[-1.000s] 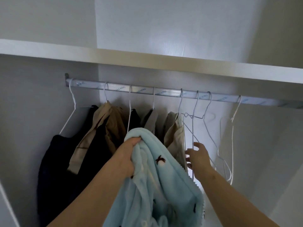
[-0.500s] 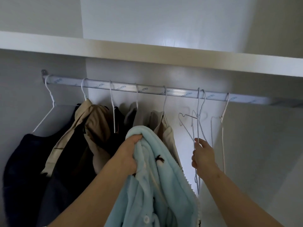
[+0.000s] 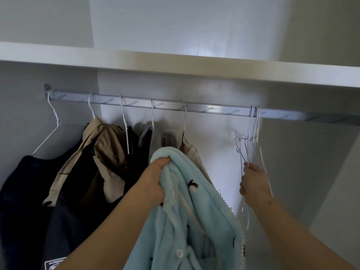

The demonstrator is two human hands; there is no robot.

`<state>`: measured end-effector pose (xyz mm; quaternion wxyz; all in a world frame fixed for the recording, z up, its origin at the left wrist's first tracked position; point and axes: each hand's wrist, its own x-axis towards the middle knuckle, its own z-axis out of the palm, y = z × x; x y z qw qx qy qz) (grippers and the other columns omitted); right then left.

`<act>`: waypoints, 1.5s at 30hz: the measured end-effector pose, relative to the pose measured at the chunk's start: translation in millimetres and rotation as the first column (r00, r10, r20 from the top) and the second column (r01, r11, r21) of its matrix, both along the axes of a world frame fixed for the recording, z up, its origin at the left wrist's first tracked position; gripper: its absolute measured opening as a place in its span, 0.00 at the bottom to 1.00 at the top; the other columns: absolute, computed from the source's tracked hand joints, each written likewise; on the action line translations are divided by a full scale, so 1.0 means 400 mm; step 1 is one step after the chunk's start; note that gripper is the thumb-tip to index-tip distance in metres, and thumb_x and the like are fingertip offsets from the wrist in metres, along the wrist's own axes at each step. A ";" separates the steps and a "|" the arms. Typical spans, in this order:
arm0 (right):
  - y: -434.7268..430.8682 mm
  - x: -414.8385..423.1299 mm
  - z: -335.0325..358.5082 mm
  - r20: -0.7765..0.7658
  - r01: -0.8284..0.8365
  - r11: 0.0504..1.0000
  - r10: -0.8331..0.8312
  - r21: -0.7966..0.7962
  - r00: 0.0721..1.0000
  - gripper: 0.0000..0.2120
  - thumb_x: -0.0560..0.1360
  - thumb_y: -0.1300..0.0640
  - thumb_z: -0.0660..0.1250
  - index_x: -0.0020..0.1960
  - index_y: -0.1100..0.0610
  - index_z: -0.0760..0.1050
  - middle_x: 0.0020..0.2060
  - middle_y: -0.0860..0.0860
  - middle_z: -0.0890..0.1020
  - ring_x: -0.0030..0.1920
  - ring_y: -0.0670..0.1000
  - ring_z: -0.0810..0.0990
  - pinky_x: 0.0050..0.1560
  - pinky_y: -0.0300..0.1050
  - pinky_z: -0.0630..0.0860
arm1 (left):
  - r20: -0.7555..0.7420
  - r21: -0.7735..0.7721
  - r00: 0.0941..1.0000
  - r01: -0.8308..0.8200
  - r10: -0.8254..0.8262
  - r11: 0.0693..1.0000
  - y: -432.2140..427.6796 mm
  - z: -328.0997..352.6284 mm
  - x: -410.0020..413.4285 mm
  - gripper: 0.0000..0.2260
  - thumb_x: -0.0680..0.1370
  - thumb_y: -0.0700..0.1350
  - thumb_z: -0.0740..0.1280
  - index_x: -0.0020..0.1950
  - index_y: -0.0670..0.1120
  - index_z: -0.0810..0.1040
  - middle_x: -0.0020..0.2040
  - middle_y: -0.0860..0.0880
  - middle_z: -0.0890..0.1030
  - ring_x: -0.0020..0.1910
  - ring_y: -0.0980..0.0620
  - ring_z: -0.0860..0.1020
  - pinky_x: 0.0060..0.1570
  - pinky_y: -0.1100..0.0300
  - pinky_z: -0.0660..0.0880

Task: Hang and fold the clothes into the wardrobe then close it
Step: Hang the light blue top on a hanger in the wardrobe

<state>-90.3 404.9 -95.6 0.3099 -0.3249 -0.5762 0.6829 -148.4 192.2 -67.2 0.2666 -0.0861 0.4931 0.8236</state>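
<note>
The soft light-blue top [image 3: 194, 211], with small dark marks and a white button, hangs bunched up at 6 o'clock. The left hand [image 3: 153, 184] grips it near its top. At 3 o'clock from it, a bunch of bare white wire hangers [image 3: 251, 145] hangs close together on the silver rail [image 3: 194, 109]. The right hand [image 3: 253, 182] holds their lower wires. At 9 o'clock, a tan jacket [image 3: 109, 152] and dark clothes [image 3: 19, 182] hang on the rail too. The wardrobe [image 3: 214, 152] is open, with a white shelf [image 3: 175, 63] above the rail.
</note>
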 end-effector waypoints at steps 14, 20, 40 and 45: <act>-0.121 -0.028 -0.006 0.005 -0.230 0.971 0.230 0.069 0.973 0.16 0.76 0.65 0.58 0.59 0.55 0.76 0.17 0.45 0.64 0.15 0.43 0.59 0.17 0.33 0.57 | 0.025 -0.098 0.999 -0.021 0.023 0.995 -0.085 0.012 0.030 0.10 0.74 0.48 0.69 0.46 0.41 0.79 0.39 0.42 0.79 0.38 0.44 0.76 0.35 0.49 0.71; -0.158 -0.038 0.000 0.048 -0.293 0.955 0.290 0.047 0.956 0.15 0.78 0.65 0.57 0.61 0.57 0.74 0.23 0.50 0.64 0.17 0.44 0.59 0.18 0.32 0.57 | 0.024 -0.098 0.999 -0.040 0.042 0.994 -0.134 0.016 0.037 0.10 0.74 0.48 0.68 0.45 0.41 0.79 0.39 0.42 0.79 0.38 0.44 0.76 0.34 0.49 0.70; -0.277 -0.024 -0.064 0.024 -0.252 0.956 0.251 0.151 0.968 0.07 0.75 0.63 0.62 0.46 0.57 0.79 0.36 0.52 0.76 0.33 0.50 0.70 0.39 0.43 0.70 | 0.050 -0.047 0.991 -0.122 0.124 0.991 -0.229 0.012 0.074 0.12 0.75 0.47 0.68 0.53 0.41 0.79 0.39 0.42 0.79 0.38 0.45 0.76 0.38 0.49 0.72; -0.315 0.056 -0.102 0.022 -0.236 0.954 0.236 0.186 0.972 0.09 0.72 0.65 0.63 0.34 0.56 0.73 0.21 0.46 0.68 0.25 0.48 0.63 0.27 0.39 0.61 | -0.027 0.004 0.995 -0.098 0.098 0.995 -0.256 -0.027 0.106 0.14 0.80 0.46 0.61 0.62 0.42 0.75 0.40 0.44 0.76 0.38 0.49 0.75 0.50 0.53 0.73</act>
